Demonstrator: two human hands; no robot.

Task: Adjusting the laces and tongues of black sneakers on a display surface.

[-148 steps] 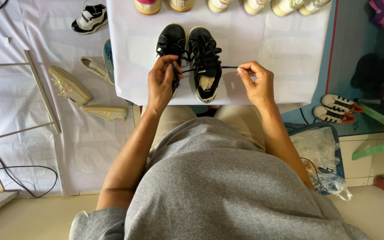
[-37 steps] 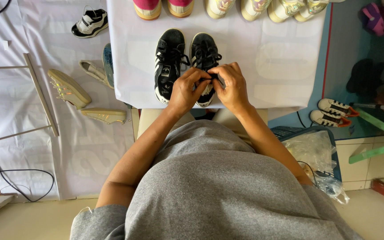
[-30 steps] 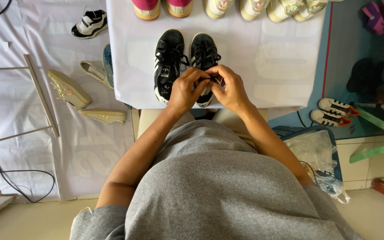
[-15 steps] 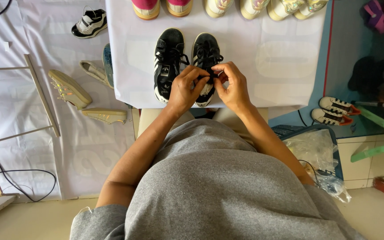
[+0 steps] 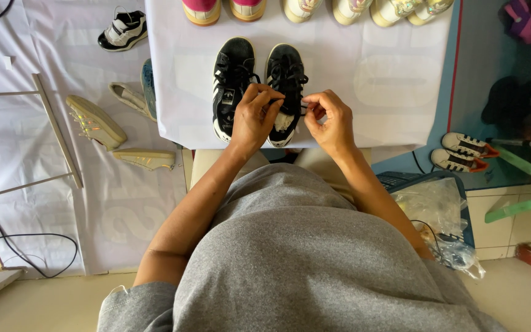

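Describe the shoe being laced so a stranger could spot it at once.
On the white-covered table, below the row of pale shoes at its far edge, stands a black pair. It is the right black shoe, the one with both hands' fingers at its laces.

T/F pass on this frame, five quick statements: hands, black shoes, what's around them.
1. Both hands work the laces of the right-hand black shoe. True: the left hand and right hand pinch its black lace.
2. The black pair sits on bare wood. False: it rests on a white sheet covering the table.
3. The left-hand black shoe is held up in the air. False: it lies flat on the sheet, beside its mate.
4. A row of lighter shoes lines the far edge. True.
5. The floor at left holds no shoes. False: a small black-and-white shoe and beige shoes lie there.
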